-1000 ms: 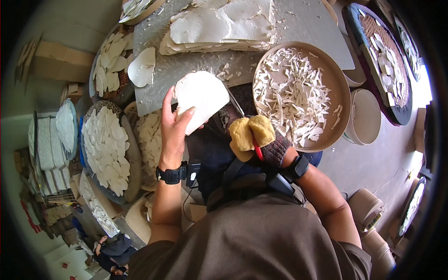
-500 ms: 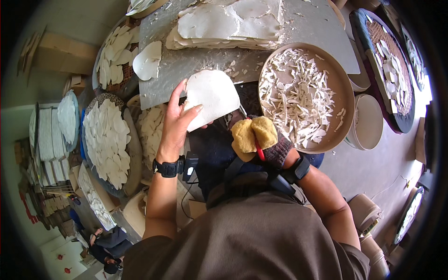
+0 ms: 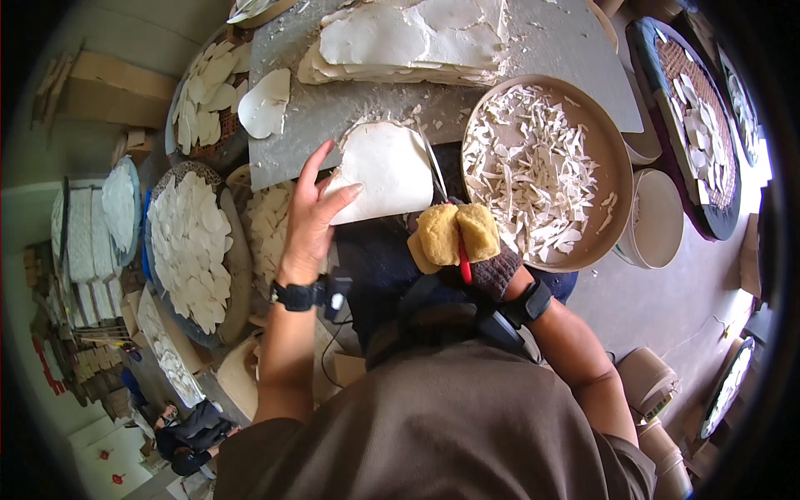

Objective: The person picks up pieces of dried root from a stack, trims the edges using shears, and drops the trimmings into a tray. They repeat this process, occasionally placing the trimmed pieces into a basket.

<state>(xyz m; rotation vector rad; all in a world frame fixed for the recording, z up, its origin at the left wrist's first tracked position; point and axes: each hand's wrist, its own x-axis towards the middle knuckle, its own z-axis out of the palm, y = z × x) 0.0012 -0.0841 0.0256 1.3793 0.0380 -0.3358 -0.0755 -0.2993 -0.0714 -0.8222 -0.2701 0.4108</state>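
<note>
My left hand (image 3: 312, 217) grips a white, stiff sheet (image 3: 385, 171) by its left edge, thumb on top. Its lower side is cut straight and its upper corner looks rounded. My right hand (image 3: 500, 271), in a dark knitted glove, is closed round scissors (image 3: 431, 160) whose red handles are wrapped in yellow foam (image 3: 458, 233). The blades point away from me, parted, along the sheet's right edge. Most of my right fingers are hidden under the foam. Just right of this hand stands a round tan tray (image 3: 615, 179) holding many narrow white offcuts.
A metal table (image 3: 567, 50) bears a stack of white sheets (image 3: 408, 37) and one loose cut piece (image 3: 264, 103). Round trays of white pieces (image 3: 190, 246) stand at left. A white bucket (image 3: 654, 217) sits right of the tan tray. Another person (image 3: 192, 437) is at lower left.
The sheet has turned slightly and moved a little right in my left hand. The scissor blades have come up along its right edge and now show parted.
</note>
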